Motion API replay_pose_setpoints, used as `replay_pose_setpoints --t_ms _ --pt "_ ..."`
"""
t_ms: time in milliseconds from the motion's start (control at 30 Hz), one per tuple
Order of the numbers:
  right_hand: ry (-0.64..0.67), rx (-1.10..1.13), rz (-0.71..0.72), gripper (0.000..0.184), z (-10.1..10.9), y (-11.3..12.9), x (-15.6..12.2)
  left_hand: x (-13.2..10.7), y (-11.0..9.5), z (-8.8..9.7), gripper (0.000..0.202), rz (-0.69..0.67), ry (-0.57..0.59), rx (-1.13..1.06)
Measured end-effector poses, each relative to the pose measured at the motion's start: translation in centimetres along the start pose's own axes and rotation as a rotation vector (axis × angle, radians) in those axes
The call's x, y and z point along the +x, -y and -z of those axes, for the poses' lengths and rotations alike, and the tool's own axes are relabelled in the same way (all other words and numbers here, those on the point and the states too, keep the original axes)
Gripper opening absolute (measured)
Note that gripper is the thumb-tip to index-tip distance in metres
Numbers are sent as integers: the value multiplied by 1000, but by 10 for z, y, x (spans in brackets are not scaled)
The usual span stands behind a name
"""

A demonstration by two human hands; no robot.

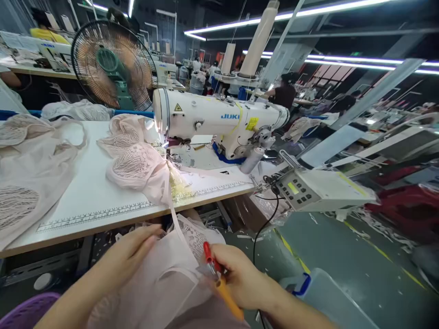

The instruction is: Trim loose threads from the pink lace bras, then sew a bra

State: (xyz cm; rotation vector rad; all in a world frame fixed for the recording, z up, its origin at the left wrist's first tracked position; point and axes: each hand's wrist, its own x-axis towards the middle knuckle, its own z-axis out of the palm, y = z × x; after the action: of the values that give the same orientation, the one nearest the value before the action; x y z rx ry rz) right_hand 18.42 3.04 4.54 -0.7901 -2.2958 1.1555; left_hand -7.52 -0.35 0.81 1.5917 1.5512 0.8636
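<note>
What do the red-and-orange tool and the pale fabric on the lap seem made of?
Tool: handles probably plastic, smooth and brightly coloured; the grey, gleaming part looks metal, though blurred. Fabric: thin, soft, matte cloth, judging by its folds; fibre unclear.

garment (164,267): thin matt cloth, openwork lace | snips (220,284): metal blades, smooth plastic-looking handles | worktop (92,185): smooth top, wood-like edge | sewing machine (206,116): glossy painted finish | fan (108,59): metal-looking wire guard | bin (332,297): smooth translucent plastic
</note>
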Motion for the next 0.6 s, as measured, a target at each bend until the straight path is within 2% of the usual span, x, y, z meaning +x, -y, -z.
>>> replay_pose_setpoints --t_ms 67,133,167,267,367,400,467,533,567,600 --pt "8 -18 -10 25 -1 2 0 34 -17 -15 30 -11 172 -229" --pt "-9 -34 -46 25 -2 2 0 51 -28 -23 35 0 190 -298" --pt "-23 -49 -75 24 -3 0 0 50 -30 -24 37 10 191 -317" --pt "-55 -72 -158 21 -7 -6 1 23 -28 -20 38 84 249 -401" --pt "-19 10 -117 21 -11 -9 3 -14 -25 -16 42 243 374 -522" --pt "7 43 -82 20 -12 -10 5 -22 -25 -16 44 285 376 -554" --pt "66 102 -8 19 -13 -11 9 -30 -22 -17 44 298 278 -602" --pt "115 147 42 17 -14 -13 13 -26 -16 -18 38 263 141 -629" --pt "129 159 58 17 -15 -13 15 -23 -13 -19 34 247 116 -639" --pt "135 166 70 17 -15 -14 17 -18 -10 -20 31 240 138 -653"
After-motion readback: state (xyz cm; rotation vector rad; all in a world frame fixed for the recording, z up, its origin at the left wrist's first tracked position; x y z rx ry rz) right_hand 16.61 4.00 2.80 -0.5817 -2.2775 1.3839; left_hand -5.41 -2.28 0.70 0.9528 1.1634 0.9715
